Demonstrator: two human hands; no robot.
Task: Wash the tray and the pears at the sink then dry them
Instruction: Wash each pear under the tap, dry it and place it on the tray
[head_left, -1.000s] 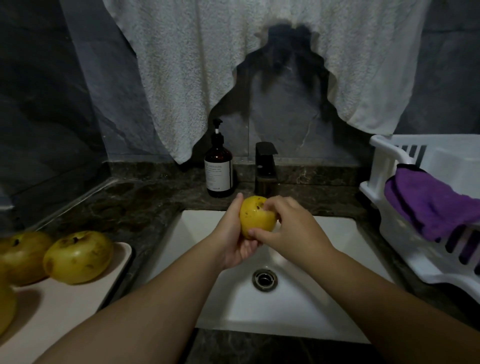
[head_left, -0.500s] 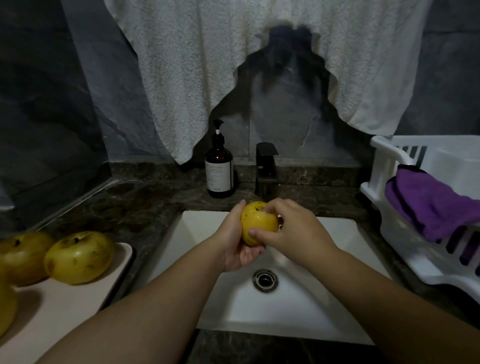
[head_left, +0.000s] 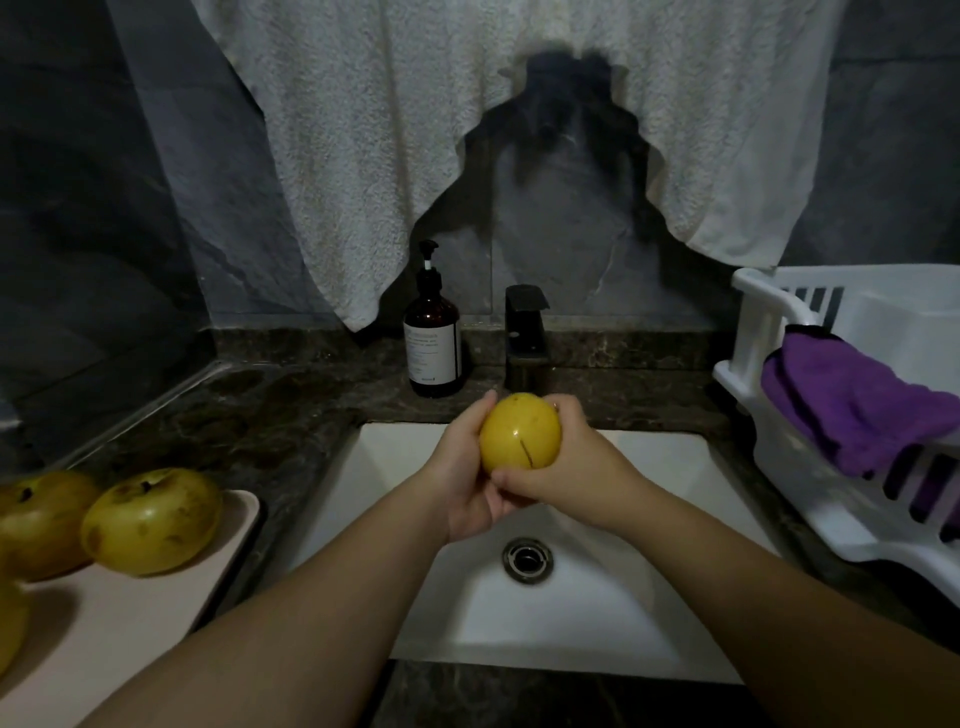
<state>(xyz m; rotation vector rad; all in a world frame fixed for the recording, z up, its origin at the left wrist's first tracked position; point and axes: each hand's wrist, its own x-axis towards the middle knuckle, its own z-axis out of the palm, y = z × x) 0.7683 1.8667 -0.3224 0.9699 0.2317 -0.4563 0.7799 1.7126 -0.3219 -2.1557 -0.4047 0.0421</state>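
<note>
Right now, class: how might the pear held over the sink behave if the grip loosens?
The pear looks glossy, so probably slippery. It is round, so would likely roll in the sink. Both the left hand and right hand cup it.

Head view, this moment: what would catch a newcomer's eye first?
The yellow pear stands out, held by the left hand and right hand over the white sink, in front of the dark faucet. Next, more pears on the tray at the left, and a purple cloth draped in the white rack at the right.
</note>
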